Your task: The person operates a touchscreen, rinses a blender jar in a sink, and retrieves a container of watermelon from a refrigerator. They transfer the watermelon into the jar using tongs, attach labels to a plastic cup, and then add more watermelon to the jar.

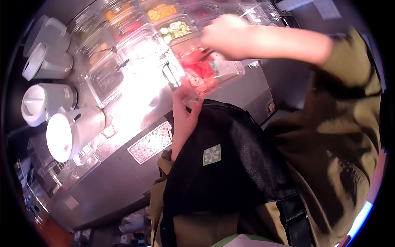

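A clear rectangular container (235, 71) with red pieces of food (201, 80), perhaps cut fruit, sits tilted at the counter's front edge. My left hand (186, 105) grips its near left corner, thumb and fingers around the wall. Above the container's far side is my right hand (224, 36), blurred and closed, knuckles up. Something dark shows just below its fingers, but I cannot make out what it is. Beside my left hand, a shiny metal piece (170, 76) is partly lost in glare.
Clear tubs stand in rows behind, one with sliced green vegetable (175, 31), another with orange slices (161, 12). An empty-looking clear tub (106, 78) is at left. White lidded canisters (68, 133) line the counter's left side. Strong glare covers the steel counter (135, 99).
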Available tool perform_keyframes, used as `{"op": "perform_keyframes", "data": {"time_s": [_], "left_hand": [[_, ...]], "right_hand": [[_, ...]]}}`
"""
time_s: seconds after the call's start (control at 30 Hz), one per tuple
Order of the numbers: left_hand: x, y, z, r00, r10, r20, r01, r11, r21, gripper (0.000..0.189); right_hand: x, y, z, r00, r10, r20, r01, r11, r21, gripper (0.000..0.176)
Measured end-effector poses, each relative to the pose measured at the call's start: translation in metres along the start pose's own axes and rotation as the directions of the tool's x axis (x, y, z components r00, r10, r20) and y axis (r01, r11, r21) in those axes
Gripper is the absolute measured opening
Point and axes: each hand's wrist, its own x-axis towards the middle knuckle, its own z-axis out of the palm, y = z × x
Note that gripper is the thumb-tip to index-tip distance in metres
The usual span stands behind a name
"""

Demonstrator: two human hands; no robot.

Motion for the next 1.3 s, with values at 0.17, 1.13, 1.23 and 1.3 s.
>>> {"op": "perform_keyframes", "data": {"time_s": [0.17,1.13,1.23,1.3], "left_hand": [[-0.021,-0.004,-0.04,0.937,0.027,-0.348,0.006,0.996,0.092,0.026],[-0.001,0.035,-0.011,0.892,-0.177,-0.415,0.173,0.984,-0.048,0.015],[-0.003,0.033,-0.008,0.895,-0.177,-0.41,0.173,0.984,-0.047,0.015],[-0.004,0.031,-0.009,0.899,-0.155,-0.41,0.166,0.986,-0.01,0.015]], "right_hand": [[-0.094,-0.015,-0.078,0.928,0.356,-0.111,-0.356,0.934,0.022,0.022],[0.019,0.014,0.06,1.0,0.001,0.006,-0.003,0.895,0.446,0.013],[0.024,0.005,0.041,0.997,0.016,0.074,-0.057,0.796,0.603,0.009],[0.018,0.012,0.053,1.0,-0.014,-0.015,0.02,0.826,0.564,0.008]]}}
